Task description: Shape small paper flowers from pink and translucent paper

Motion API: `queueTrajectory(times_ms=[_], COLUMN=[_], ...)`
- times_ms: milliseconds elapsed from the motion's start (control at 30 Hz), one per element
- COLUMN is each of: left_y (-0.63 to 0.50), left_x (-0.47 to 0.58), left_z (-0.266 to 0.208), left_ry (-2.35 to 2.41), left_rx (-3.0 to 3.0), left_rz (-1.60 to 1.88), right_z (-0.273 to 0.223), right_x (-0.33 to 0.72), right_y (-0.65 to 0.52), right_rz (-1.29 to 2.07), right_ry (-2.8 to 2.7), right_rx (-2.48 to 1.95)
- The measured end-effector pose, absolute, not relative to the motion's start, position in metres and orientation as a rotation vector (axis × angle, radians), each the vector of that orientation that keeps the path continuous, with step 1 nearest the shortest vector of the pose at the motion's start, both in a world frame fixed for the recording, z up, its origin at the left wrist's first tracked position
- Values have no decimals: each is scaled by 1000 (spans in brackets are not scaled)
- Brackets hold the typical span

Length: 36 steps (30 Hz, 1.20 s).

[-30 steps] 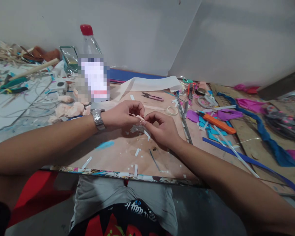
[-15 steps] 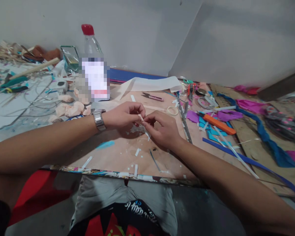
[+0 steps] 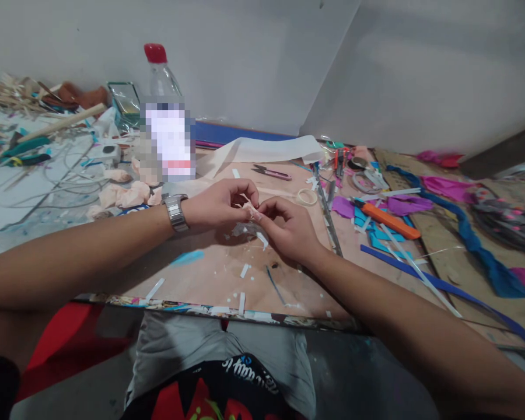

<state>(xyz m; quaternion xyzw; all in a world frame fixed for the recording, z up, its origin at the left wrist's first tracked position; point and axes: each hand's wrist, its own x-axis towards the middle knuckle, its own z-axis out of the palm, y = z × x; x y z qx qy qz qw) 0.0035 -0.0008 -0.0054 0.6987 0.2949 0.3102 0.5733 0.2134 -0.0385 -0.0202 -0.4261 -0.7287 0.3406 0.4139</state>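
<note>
Pliers: lying at the far left, green-handled pliers (image 3: 26,153) on a white board (image 3: 9,201), well away from the action.
Crumpled scraps: a peach-coloured heap of scraps (image 3: 133,194), just behind the watch (image 3: 175,212) on the left wrist.
Left hand: here's the left hand (image 3: 221,204), fingers curled, thumb and forefinger pinching the near side of a pale scrap.
Pale scrap: up between both sets of fingertips, over the tabletop (image 3: 210,280), this pale scrap (image 3: 248,209) shows rumpled and open; half a second ago it was mostly tucked away. So it's being turned and worked, not put down.
Right hand: the right hand (image 3: 291,230) meets it, thumb and forefinger pressed together on the other edge; its remaining fingers fold under, partly hidden.
Ring: a pale ring (image 3: 307,197) sits just beyond that hand, unmoved.
Cutter: and further right, an orange cutter (image 3: 389,221), untouched.
</note>
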Motion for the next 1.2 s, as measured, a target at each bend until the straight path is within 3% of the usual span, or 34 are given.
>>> queueTrajectory(times_ms=[233, 467, 1200], left_y=[-1, -4, -5], left_x=[3, 2, 0], left_z=[-2, -7, -8], left_ry=[696, 714, 665], left_rx=[1708, 1818, 1903], left_rz=[727, 674, 595], right_z=[-34, -26, -20], right_x=[211, 215, 214], right_y=[-33, -34, -37], right_rz=[1146, 885, 749], right_ry=[-1600, -1916, -2003], right_rx=[-1078, -1112, -1120])
